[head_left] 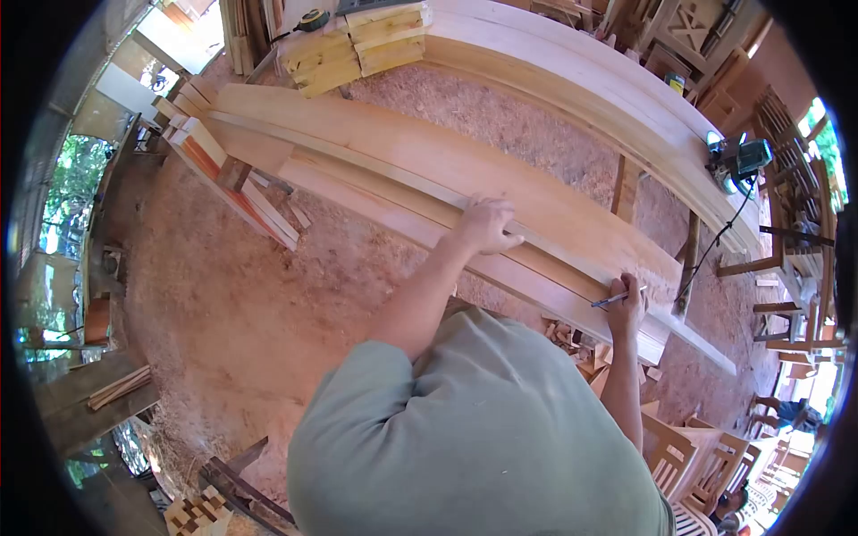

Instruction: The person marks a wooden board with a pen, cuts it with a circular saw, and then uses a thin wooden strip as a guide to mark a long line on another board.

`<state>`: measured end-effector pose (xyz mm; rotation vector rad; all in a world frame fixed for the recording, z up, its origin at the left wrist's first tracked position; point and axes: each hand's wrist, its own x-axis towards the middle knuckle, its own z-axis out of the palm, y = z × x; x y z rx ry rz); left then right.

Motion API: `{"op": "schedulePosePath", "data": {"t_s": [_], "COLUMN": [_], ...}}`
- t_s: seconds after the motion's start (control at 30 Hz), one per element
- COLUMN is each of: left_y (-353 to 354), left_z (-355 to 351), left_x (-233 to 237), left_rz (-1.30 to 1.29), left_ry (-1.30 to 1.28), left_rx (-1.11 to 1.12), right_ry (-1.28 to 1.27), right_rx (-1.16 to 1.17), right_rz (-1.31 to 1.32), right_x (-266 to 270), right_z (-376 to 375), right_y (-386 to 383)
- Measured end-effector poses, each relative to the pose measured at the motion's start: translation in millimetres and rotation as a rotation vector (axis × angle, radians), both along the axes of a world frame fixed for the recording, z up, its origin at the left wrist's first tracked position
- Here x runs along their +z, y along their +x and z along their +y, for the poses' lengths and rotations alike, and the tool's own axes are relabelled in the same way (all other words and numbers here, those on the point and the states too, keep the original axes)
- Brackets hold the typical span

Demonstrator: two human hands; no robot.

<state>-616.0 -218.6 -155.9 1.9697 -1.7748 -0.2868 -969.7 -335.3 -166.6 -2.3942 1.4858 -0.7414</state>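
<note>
My left hand rests on a long narrow strip of wood, fingers bent over it and the thumb apart. The strip lies lengthwise along a wide pale board. Near the board's right end, my right hand holds a thin pencil or pen, its tip pointing left. That hand is at the strip's edge. A lower plank runs along the side nearest my body. What lies under my left palm is hidden.
A long workbench curves across the back, with a power tool and cable at its right. Yellow wooden blocks hold a tape measure. Stacked boards support the left end. Wooden chairs stand lower right, near another person.
</note>
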Motion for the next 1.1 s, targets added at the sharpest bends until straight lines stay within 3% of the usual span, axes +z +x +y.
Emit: {"op": "schedulePosePath", "data": {"t_s": [0.07,0.17,0.27,0.33,0.47,0.77,0.87,0.93,0.97,1.03,1.1], "left_y": [4,-1,-13,-12,-9,65,107,128,133,145,151], "left_z": [7,13,15,12,19,41,61,80,87,90,77], "left_x": [-13,-16,-12,-18,-17,-20,2,14,20,32,32], "left_rz": [-0.047,-0.066,-0.084,-0.081,-0.104,-0.054,-0.027,-0.366,-0.356,-0.474,-0.449], "left_ry": [0.081,-0.014,-0.007,-0.158,-0.176,-0.099,0.056,0.146,0.159,0.279,0.332], "left_rx": [0.051,0.045,0.141,0.158,0.115,0.084,0.027,-0.081,-0.086,-0.307,-0.360], "right_ry": [0.028,0.144,0.083,-0.016,-0.050,0.062,0.043,0.084,0.100,-0.018,0.076], "right_rx": [-0.022,-0.089,-0.098,-0.087,-0.052,0.035,0.086,0.192,0.191,0.383,0.387], "right_rz": [-0.043,-0.101,-0.028,-0.091,-0.171,0.081,0.071,0.126,0.134,0.109,0.234], "right_x": [-2,1,2,-2,-9,6,5,14,19,27,36], "right_z": [-1,4,9,10,9,17,35,47,54,61,59], "right_y": [2,8,4,5,1,60,91,101,103,110,105]}}
